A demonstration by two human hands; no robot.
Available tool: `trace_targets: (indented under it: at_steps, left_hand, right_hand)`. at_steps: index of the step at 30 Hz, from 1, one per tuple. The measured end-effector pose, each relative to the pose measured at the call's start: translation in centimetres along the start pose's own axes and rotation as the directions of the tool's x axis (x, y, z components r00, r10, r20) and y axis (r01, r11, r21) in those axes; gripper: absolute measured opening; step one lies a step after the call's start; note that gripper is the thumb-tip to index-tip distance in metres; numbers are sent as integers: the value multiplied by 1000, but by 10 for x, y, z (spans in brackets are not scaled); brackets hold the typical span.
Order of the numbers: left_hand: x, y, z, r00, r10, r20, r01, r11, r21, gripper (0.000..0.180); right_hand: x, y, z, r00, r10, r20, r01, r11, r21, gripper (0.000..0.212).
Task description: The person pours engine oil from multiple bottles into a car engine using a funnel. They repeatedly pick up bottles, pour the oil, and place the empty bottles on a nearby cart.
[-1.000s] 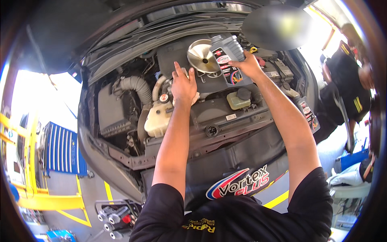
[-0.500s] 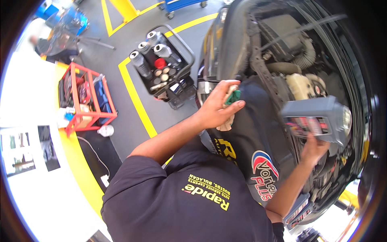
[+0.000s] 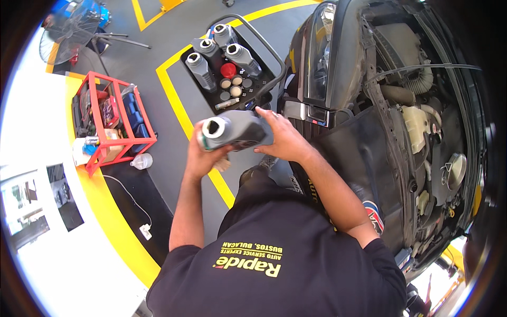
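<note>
Both my hands hold a grey motor oil bottle (image 3: 247, 128) in front of me, tilted so its uncapped round mouth faces up toward me. My right hand (image 3: 287, 138) wraps the bottle's body from the right. At the neck, my left hand (image 3: 200, 158) closes around the bottle from the left, with a pale rag (image 3: 224, 164) hanging out below the fingers. A bit of green shows beside the neck. To the right, a round funnel-like cup (image 3: 454, 171) sits in the car's engine bay.
Beyond my hands stands a black cart (image 3: 264, 84) with several open grey bottles, a red cap (image 3: 228, 70) and several small round caps. The car's front (image 3: 317, 63) and a black fender cover (image 3: 351, 153) lie right. A red tool rack (image 3: 119, 142) and a fan (image 3: 71, 39) stand left.
My right hand has brought the bottle from over the engine bay left toward the cart. My left hand, earlier holding only the rag with something green, now also grips the bottle's neck.
</note>
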State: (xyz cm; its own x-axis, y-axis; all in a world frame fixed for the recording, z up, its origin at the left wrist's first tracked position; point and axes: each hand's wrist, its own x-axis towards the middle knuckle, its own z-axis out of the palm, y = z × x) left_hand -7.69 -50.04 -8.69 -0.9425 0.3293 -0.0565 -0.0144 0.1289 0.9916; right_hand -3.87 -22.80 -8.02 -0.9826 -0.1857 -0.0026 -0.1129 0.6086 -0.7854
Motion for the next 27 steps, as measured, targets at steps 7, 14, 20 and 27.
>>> trace_targets:
  at_steps: [7,14,20,27]
  left_hand:
    - [50,-39,-69,942,52,-331,-43,999,34,66]
    - [167,-92,4,961,193,-197,-172,978,116,67]
    - [207,-130,54,978,147,-147,-116,972,204,64]
    - [214,-145,69,987,155,-50,-126,921,367,73]
  right_hand:
    - [-41,40,-16,937,214,276,-284,927,244,56]
    - [-90,25,-52,932,361,-1,-332,859,390,46]
    - [-113,-4,-71,898,374,-233,-248,866,435,46]
    - [-159,-12,-111,828,434,-356,-294,875,385,37]
